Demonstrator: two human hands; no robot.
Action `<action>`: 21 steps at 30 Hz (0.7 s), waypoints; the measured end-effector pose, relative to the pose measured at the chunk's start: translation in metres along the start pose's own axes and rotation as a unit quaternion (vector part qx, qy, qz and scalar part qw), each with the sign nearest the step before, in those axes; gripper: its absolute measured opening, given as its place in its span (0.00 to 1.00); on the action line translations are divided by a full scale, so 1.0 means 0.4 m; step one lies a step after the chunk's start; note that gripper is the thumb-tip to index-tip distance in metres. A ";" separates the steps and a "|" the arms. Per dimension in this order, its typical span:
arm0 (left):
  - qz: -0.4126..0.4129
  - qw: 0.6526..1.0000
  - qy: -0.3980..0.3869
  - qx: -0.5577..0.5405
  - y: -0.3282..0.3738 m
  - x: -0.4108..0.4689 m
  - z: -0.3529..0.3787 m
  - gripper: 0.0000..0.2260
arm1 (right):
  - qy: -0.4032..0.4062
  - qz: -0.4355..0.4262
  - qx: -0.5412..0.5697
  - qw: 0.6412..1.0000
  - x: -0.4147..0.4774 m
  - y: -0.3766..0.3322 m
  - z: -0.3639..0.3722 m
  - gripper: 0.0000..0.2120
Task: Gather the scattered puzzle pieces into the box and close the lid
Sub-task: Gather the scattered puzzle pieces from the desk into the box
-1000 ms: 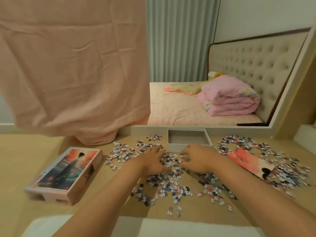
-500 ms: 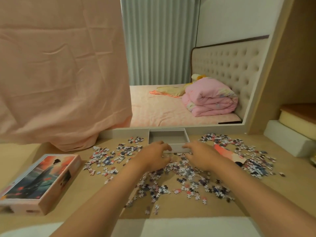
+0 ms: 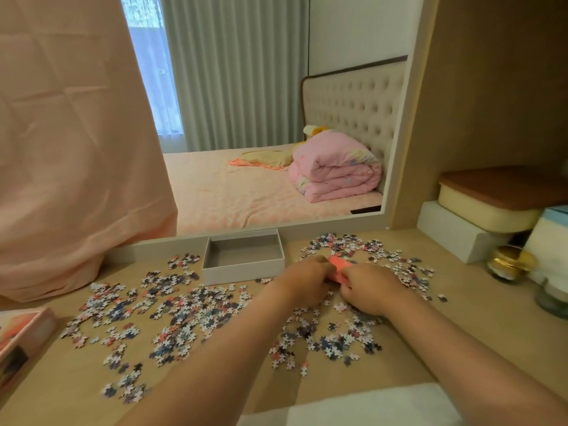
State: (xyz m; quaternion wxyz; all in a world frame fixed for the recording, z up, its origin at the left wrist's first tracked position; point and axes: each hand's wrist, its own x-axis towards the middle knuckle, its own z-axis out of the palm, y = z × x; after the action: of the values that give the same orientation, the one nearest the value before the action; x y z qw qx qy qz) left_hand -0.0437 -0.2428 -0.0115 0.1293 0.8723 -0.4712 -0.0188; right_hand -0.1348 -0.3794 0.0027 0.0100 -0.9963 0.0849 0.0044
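The open box (image 3: 242,273) sits on the worktop (image 3: 479,318) at its rear, against the foot of a mirror (image 3: 246,118). A cloth (image 3: 76,149) hangs over the mirror's left part. Puzzle pieces (image 3: 184,318) lie scattered to the left of the box, before it and to its right. The lid (image 3: 21,330) lies at the far left edge. Just right of the box, the left hand (image 3: 304,284) and right hand (image 3: 368,290) hold a card (image 3: 339,267) between them, above the pieces. At the right rear, a lidded container (image 3: 485,204) rests on a block (image 3: 455,235), with two jars (image 3: 507,264) before them.
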 end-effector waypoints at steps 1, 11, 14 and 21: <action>0.011 1.000 0.023 -0.002 -0.002 0.000 0.001 0.16 | 0.006 -0.002 -0.019 1.000 0.000 0.003 0.000 0.13; 0.030 0.955 0.295 0.000 -0.087 -0.048 -0.108 0.07 | 0.282 -0.105 -0.008 0.954 0.054 -0.062 -0.046 0.21; 0.024 0.947 0.319 0.009 -0.164 -0.092 -0.140 0.06 | 0.329 -0.110 0.001 0.938 0.086 -0.111 -0.055 0.12; -0.030 0.940 0.336 0.053 -0.338 -0.184 -0.172 0.09 | 0.238 -0.167 0.110 0.951 0.195 -0.264 -0.055 0.19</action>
State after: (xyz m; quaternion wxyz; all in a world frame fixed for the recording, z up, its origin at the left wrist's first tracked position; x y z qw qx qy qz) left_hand 0.0365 -0.0972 0.0155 0.2333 0.8474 -0.3740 0.2961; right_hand -0.0400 -0.2890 0.0261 0.0992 -0.9611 -0.0824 -0.2441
